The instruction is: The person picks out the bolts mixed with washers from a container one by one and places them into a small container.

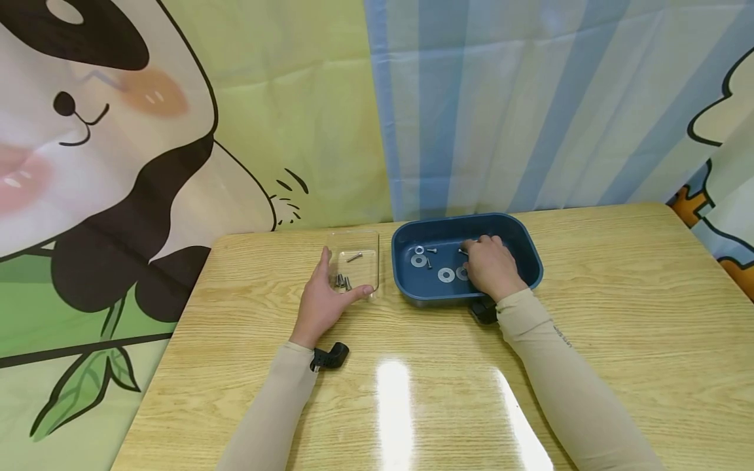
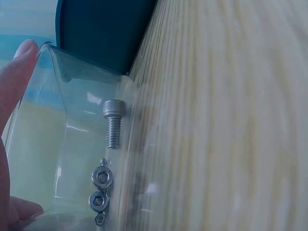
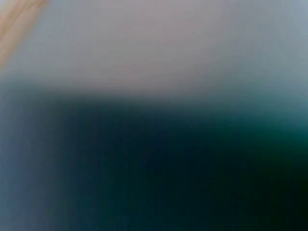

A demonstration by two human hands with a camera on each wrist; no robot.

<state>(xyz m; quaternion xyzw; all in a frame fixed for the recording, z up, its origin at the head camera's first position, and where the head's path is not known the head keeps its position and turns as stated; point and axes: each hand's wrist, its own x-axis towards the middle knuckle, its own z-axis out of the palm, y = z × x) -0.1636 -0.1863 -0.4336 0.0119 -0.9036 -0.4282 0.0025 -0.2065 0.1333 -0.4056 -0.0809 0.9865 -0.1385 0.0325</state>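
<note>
- Screws [image 1: 355, 257] lie in a clear box [image 1: 365, 267] and, with flat washers [image 1: 440, 275], in the blue tray [image 1: 436, 298] beside it on the worktop [image 1: 618, 314].
- Left hand [image 1: 321, 301] touches the box, thumb and fingers spread wide around its near left corner.
- Right hand [image 1: 492, 265] is inside the tray, fingers bent, fingertips at a small screw [image 1: 462, 251]; whether they pinch it, I cannot tell.
</note>
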